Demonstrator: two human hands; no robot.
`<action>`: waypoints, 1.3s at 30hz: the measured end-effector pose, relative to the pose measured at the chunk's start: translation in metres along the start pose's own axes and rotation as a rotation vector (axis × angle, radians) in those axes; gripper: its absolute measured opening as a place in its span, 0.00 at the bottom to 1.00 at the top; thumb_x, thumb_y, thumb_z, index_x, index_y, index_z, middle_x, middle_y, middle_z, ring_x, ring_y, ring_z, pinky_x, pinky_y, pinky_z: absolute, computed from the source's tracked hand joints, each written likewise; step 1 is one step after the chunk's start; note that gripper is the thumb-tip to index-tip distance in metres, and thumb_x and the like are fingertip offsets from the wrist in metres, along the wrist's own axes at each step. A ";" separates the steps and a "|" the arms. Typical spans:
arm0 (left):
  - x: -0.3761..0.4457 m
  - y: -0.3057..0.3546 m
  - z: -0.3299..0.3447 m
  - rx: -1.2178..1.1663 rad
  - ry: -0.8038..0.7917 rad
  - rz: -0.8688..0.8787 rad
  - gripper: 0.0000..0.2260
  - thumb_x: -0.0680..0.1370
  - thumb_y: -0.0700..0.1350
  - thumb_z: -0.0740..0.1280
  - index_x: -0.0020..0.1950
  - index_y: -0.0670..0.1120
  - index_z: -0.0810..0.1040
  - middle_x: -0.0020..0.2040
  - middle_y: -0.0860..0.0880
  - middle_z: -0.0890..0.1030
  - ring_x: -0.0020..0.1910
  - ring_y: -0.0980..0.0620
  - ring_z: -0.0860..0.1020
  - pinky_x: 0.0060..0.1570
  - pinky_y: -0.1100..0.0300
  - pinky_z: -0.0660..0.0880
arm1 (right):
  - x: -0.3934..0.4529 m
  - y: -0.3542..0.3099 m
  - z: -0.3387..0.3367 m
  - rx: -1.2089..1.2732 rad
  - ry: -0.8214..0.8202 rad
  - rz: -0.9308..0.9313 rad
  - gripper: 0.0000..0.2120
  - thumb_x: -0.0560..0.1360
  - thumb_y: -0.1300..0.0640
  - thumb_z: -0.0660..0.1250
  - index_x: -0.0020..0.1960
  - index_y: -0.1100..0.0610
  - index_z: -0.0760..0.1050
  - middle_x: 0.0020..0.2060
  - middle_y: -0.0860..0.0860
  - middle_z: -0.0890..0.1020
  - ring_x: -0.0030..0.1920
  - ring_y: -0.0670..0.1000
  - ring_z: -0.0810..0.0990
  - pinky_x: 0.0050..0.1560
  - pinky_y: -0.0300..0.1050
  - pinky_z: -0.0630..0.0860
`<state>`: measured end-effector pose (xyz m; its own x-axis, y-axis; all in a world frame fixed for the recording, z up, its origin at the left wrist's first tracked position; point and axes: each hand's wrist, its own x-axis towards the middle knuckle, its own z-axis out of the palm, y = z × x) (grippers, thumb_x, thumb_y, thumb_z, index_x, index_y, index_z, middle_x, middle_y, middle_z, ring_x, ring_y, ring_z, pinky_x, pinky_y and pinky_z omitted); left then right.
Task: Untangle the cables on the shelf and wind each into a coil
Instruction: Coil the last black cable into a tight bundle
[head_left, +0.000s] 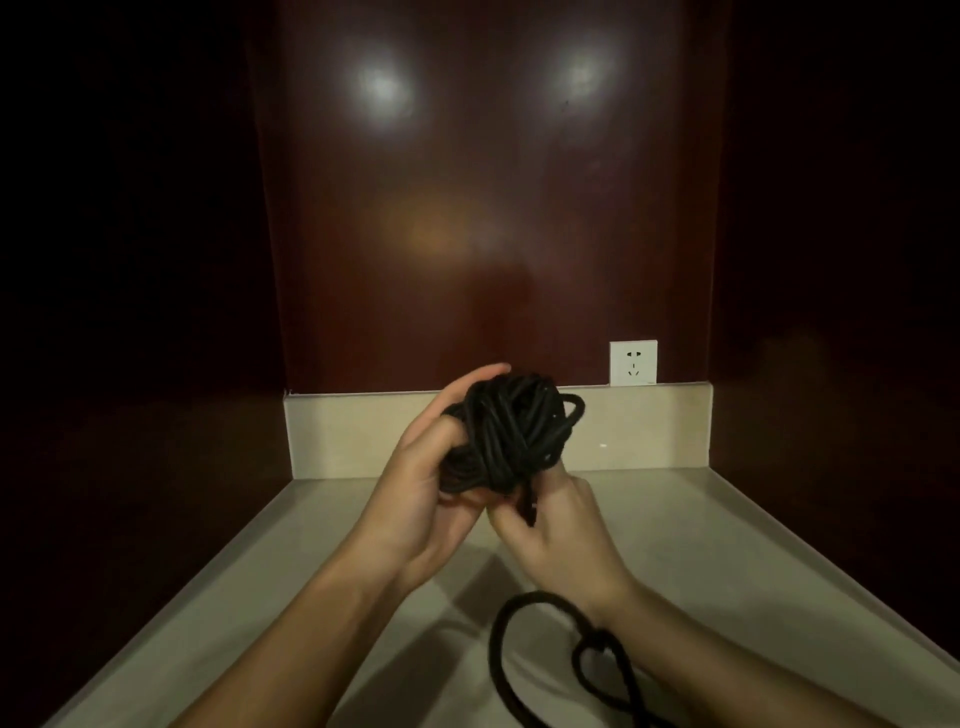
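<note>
Head view: left hand (415, 483) is cupping a wound black cable bundle (506, 436) above the pale stone shelf (270, 582); right hand (550, 525) is pinching its loose end; slack is looping below.

No words, brand names, labels or numbers can be read anywhere in the head view. The one thing that might carry print is the white square plastic wall socket (633, 362) set in the dark red-brown glossy wooden back panel (493, 208), and it shows only its dark pin slots (a small grey mark at its lower right corner is too tiny and blurred to make out). The bundle of black cable (511, 434) bears no marking that can be made out in this dim light.
</note>
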<state>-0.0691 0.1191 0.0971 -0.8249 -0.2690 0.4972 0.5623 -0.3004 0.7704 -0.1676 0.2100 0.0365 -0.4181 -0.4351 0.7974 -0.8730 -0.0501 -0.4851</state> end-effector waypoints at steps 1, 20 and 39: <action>0.000 0.000 0.003 0.019 0.029 0.030 0.22 0.70 0.38 0.66 0.64 0.44 0.78 0.55 0.43 0.85 0.51 0.48 0.83 0.45 0.60 0.81 | -0.006 -0.004 0.005 0.087 -0.014 0.059 0.11 0.75 0.60 0.67 0.56 0.52 0.71 0.27 0.43 0.74 0.31 0.44 0.75 0.31 0.34 0.67; 0.029 -0.014 -0.036 0.967 0.418 0.703 0.22 0.76 0.37 0.63 0.70 0.46 0.74 0.60 0.55 0.80 0.60 0.59 0.78 0.60 0.63 0.74 | -0.069 0.005 0.008 -0.155 -0.463 0.040 0.33 0.75 0.44 0.61 0.76 0.41 0.51 0.41 0.43 0.77 0.41 0.45 0.78 0.46 0.37 0.74; -0.004 0.009 -0.054 1.253 -0.442 -0.135 0.14 0.75 0.57 0.69 0.59 0.55 0.81 0.48 0.51 0.83 0.47 0.53 0.82 0.47 0.57 0.78 | 0.044 -0.003 -0.078 -0.736 -0.419 -0.639 0.13 0.78 0.47 0.62 0.46 0.56 0.77 0.36 0.49 0.77 0.29 0.54 0.75 0.24 0.48 0.72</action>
<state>-0.0574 0.0678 0.0800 -0.9527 0.0849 0.2918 0.2396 0.8007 0.5491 -0.2028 0.2616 0.1008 0.1700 -0.8026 0.5717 -0.8957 0.1161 0.4293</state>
